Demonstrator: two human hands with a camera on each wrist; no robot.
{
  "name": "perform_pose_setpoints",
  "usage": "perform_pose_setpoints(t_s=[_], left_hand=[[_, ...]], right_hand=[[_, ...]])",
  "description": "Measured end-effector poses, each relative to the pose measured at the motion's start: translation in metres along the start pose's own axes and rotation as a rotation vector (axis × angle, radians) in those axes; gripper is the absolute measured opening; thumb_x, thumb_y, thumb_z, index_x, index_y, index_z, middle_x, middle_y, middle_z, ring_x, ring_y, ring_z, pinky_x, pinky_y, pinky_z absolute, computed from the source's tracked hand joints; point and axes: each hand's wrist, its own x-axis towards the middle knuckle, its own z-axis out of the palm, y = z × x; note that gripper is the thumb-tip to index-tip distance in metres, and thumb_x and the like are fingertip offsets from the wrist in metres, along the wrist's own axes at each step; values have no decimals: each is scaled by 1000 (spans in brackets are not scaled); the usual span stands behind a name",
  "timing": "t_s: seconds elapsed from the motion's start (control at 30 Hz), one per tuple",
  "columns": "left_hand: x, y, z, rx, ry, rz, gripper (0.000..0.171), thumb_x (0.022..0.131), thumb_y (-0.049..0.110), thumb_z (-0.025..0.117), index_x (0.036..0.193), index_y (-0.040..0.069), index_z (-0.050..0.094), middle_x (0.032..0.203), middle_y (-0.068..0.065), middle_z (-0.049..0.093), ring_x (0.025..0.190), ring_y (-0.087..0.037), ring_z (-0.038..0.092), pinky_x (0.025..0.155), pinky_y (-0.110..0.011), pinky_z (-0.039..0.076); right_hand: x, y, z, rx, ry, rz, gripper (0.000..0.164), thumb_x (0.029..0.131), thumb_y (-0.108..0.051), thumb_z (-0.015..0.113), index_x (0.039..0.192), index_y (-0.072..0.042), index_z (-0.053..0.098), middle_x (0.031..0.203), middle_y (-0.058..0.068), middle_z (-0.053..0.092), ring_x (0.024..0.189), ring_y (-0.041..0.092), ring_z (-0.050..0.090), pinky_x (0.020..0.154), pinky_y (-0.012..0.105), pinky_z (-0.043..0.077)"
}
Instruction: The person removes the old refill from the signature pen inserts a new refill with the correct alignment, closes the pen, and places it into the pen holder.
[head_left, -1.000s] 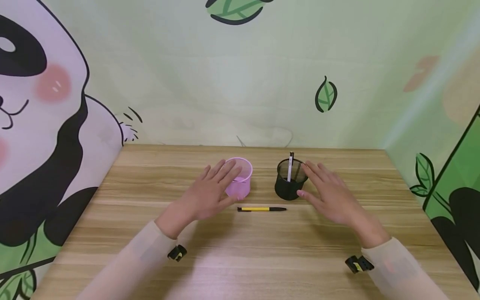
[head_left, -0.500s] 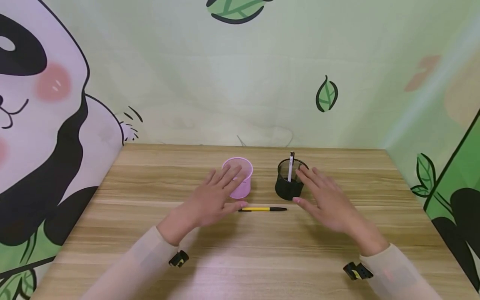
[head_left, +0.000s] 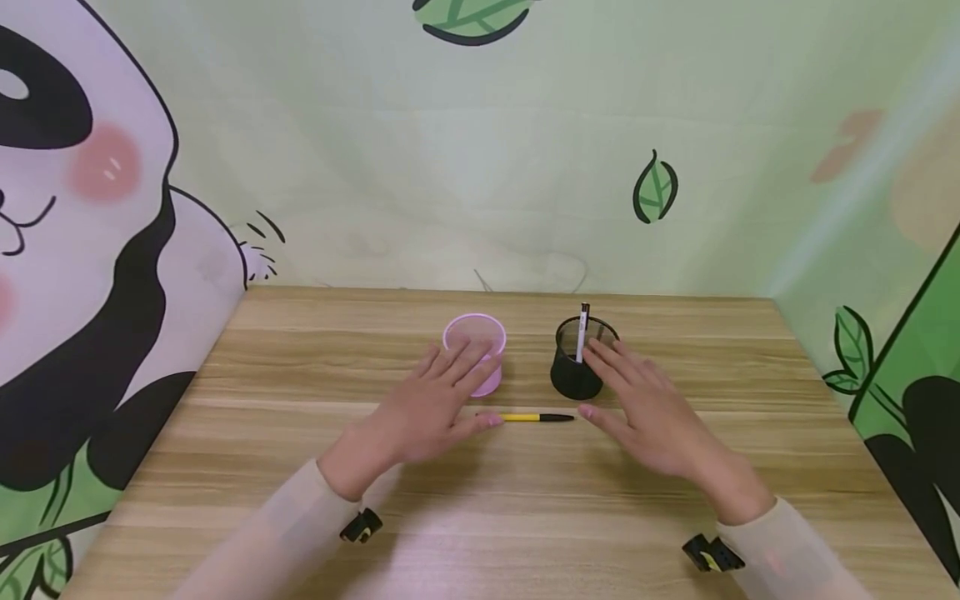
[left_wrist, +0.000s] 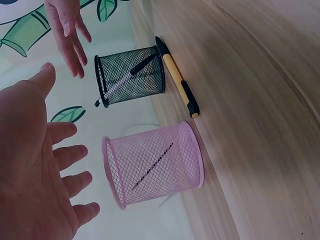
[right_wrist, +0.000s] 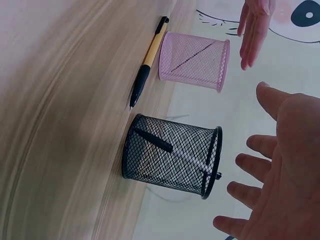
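Note:
My left hand [head_left: 420, 412] hovers palm down with fingers spread, partly covering the pink mesh pen holder [head_left: 491, 379] in the head view. Wrist views show air between hands and holders. To the right, my right hand [head_left: 663, 421] hovers before the black mesh pen holder [head_left: 572, 379], also holding nothing. A white pen with black parts [head_left: 581, 335] leans inside the black holder. In front of both holders lies a yellow and black ballpoint pen [head_left: 536, 418], its left end hidden by my left thumb. Through the pink mesh shows a thin dark slanted line [left_wrist: 152, 166]; its kind is unclear.
The holders stand upright toward the back of a wood-grain table [head_left: 525, 517]. Behind it hangs a pale green backdrop [head_left: 375, 167] with leaves and a panda [head_left: 135, 250] printed on it. Both wrists wear small black devices [head_left: 361, 526].
Both hands have drawn slightly back toward me and inward, closer to each other. My left thumb now covers the yellow pen's left end in the head view. Holders and pens stay put.

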Motion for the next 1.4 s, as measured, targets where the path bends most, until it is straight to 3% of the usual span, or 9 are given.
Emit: perform_pose_setpoints(t_s=[0.3,0.53,0.87,1.13,1.4], left_hand=[[-1,6,2,27,-17,17,81,104,68,39,167,22,17,174,-4,18,162,-27,14,129,-56,14],[0,11,3,24,-45,25,80,104,69,34,168,24,15,175,-2,13,162,-26,12,129,-55,15],[-1,13,7,-3,-33,34,78,105,67,34,168,25,15,175,-4,14,162,-33,14,128,-56,17],[-1,13,14,-5,-31,48,79,105,69,31,167,24,16,175,-1,7,162,-28,6,129,-54,13],[-2,14,15,6,-21,63,79,105,68,30,167,22,16,176,-2,7,162,-32,11,128,-55,14]], right_hand=[[-2,-6,3,17,0,-14,74,105,-55,51,165,-20,26,174,5,19,160,40,16,124,66,15],[-4,-9,7,21,4,-37,74,105,-55,51,165,-21,26,173,5,22,159,39,18,124,66,17],[-5,-12,12,30,10,-64,72,105,-52,54,165,-20,28,174,0,21,160,37,18,126,62,17],[-6,-17,15,33,-3,-57,72,105,-51,54,165,-22,27,173,2,23,160,37,19,126,62,18],[-6,-19,17,36,16,-68,71,105,-50,55,165,-23,27,172,4,27,159,37,20,125,63,19]])
